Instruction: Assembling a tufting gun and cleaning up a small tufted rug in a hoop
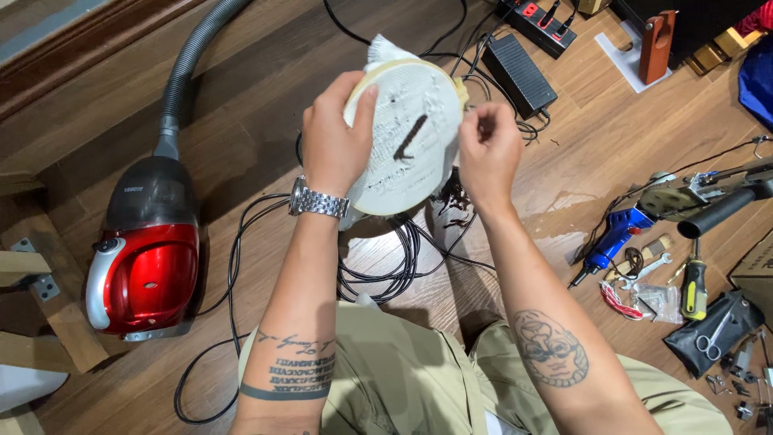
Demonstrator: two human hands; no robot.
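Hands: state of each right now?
Left hand: closed on the embroidery hoop, holding it up.
Right hand: fingers pinched at the hoop's right edge; what they pinch cannot be told.

We note one label: a small pale printed strip on the dark upper housing of the red vacuum cleaner [145,258], near its hose socket. A corner of a brown cardboard box [757,270] shows far to the vacuum cleaner's right, at the frame edge. We see no signs or screens.

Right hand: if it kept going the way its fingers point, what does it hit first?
Likely the embroidery hoop: the right hand pinches at its right rim, fingers aimed left toward the cloth. Depth is unclear, though.
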